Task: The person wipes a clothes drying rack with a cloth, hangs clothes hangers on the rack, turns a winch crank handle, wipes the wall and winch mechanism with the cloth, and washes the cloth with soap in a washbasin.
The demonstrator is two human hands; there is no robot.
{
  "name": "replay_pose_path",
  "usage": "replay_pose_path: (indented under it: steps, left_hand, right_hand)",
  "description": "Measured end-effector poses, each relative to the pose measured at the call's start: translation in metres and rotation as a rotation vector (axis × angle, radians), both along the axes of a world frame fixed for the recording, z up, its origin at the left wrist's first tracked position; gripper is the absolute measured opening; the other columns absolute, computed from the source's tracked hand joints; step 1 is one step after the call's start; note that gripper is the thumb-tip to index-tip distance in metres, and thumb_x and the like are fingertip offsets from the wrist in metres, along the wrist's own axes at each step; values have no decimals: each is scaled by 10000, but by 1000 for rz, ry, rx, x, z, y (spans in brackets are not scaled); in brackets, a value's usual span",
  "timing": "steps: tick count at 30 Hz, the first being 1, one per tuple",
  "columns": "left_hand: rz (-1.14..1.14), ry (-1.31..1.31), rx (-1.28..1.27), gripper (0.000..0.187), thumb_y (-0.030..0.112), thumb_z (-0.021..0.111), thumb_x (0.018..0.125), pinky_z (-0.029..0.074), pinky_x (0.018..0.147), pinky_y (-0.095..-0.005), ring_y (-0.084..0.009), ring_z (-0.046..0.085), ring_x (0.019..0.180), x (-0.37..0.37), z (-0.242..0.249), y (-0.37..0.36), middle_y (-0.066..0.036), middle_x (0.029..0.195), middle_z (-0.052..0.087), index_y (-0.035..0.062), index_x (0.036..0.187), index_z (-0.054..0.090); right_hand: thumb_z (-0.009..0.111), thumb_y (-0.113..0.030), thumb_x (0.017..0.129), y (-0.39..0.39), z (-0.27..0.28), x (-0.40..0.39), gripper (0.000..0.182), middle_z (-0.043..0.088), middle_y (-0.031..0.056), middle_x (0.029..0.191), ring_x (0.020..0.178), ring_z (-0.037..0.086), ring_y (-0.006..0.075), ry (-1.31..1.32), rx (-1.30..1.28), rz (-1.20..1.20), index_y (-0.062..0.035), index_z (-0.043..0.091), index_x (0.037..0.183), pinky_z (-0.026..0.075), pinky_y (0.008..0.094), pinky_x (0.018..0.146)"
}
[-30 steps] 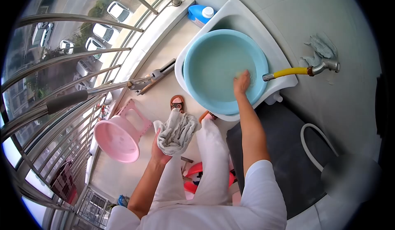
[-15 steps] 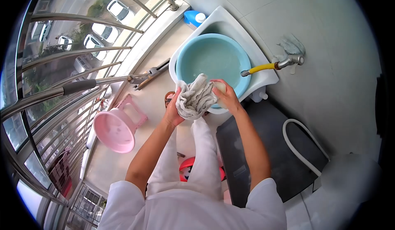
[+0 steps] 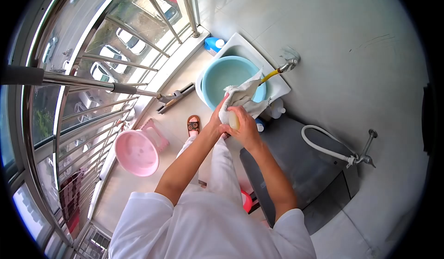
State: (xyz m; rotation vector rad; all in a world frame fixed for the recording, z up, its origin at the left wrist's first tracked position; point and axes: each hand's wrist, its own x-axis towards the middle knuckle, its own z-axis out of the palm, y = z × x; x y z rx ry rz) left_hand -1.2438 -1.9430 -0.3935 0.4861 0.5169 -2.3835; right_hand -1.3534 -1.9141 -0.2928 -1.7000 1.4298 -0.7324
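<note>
2 hands closed on crumpled grey-white cloth (image 3: 243,98): left hand (image 3: 216,121) grips lower edge, right hand (image 3: 245,128) presses pale soap bar (image 3: 234,119) against it, over round light-blue plastic basin (image 3: 221,77).

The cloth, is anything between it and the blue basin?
Nothing visible. Both hands, left and right, hold the cloth bunched at the near rim of the blue basin, whose inside shows nothing else.

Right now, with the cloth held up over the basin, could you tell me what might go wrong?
1. The cloth is bunched between the left hand and right hand, partly past the blue basin rim, so water may drip onto the floor beside the sandalled foot.
2. The pale bar in the right hand looks like soap and could slip out.
</note>
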Motion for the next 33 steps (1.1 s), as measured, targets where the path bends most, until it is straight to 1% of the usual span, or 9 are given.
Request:
replay_pose_path:
  steps: [4, 9, 11, 15, 19, 22, 25, 28, 33]
  left_hand:
    - [6, 7, -181, 390, 309, 442, 981, 445, 982, -371, -227, 536, 1146, -7, 55, -5, -84, 1265, 534, 97, 1307, 465]
    - [114, -32, -194, 437, 328, 395, 990, 404, 1026, -383, -223, 507, 1184, -13, 93, 22, -81, 1299, 509, 73, 1344, 420]
    - [50, -124, -189, 423, 324, 395, 985, 423, 990, -356, -220, 532, 1146, -6, 109, 32, -87, 1273, 544, 65, 1313, 460]
    - [151, 25, -222, 479, 388, 411, 983, 408, 1019, -334, -216, 505, 1184, 5, 142, 32, -76, 1314, 498, 86, 1355, 410]
    - [257, 84, -134, 447, 369, 463, 970, 428, 987, -342, -214, 525, 1138, -5, 132, 29, -82, 1244, 533, 76, 1307, 440]
    - [228, -164, -132, 427, 370, 516, 947, 454, 931, -335, -189, 560, 1067, -4, 139, 32, -67, 1170, 572, 65, 1245, 492]
    - [314, -58, -130, 392, 398, 520, 941, 471, 894, -329, -182, 583, 1000, 8, 159, 30, -49, 1091, 602, 81, 1172, 534]
    - [294, 101, -142, 335, 419, 500, 947, 484, 862, -321, -177, 600, 935, 24, 162, 28, -25, 991, 623, 111, 1062, 561]
    - [294, -72, -231, 330, 374, 462, 972, 478, 884, -327, -173, 585, 984, 11, 189, 30, -37, 1076, 602, 102, 1139, 542]
  right_hand:
    - [628, -292, 873, 10, 45, -26, 480, 564, 146, 1139, 1036, 559, 347, -55, -56, -529, -33, 461, 1242, 440, 437, 869]
    - [410, -377, 973, -14, 37, -18, 546, 389, 220, 1385, 1282, 382, 363, 440, -356, 42, -37, 345, 1395, 308, 429, 1057]
    - [363, -371, 990, -20, 12, -42, 527, 367, 202, 1412, 1314, 350, 347, 123, -60, -273, -44, 339, 1402, 261, 452, 1082]
    - [296, -412, 997, 9, 47, -9, 554, 341, 188, 1443, 1350, 296, 356, 50, -302, -142, -43, 326, 1409, 225, 466, 1099]
    - [318, -476, 972, 16, 69, 19, 620, 328, 182, 1455, 1356, 291, 351, 237, -385, -35, -47, 304, 1419, 209, 470, 1104]
    - [459, -322, 957, 0, 51, 17, 541, 381, 142, 1424, 1325, 349, 282, -317, -28, -253, -61, 317, 1410, 283, 391, 1092]
    - [499, -202, 945, -10, 55, 22, 497, 410, 134, 1403, 1262, 434, 278, -395, 38, -354, -92, 338, 1403, 355, 381, 1049]
    - [491, -193, 948, 8, 112, 51, 467, 440, 164, 1369, 1230, 465, 298, 257, -322, 41, -76, 366, 1382, 376, 371, 1027]
    - [497, -174, 951, -31, 71, 7, 411, 502, 204, 1250, 1136, 508, 343, 230, -299, -123, -27, 408, 1324, 416, 388, 951]
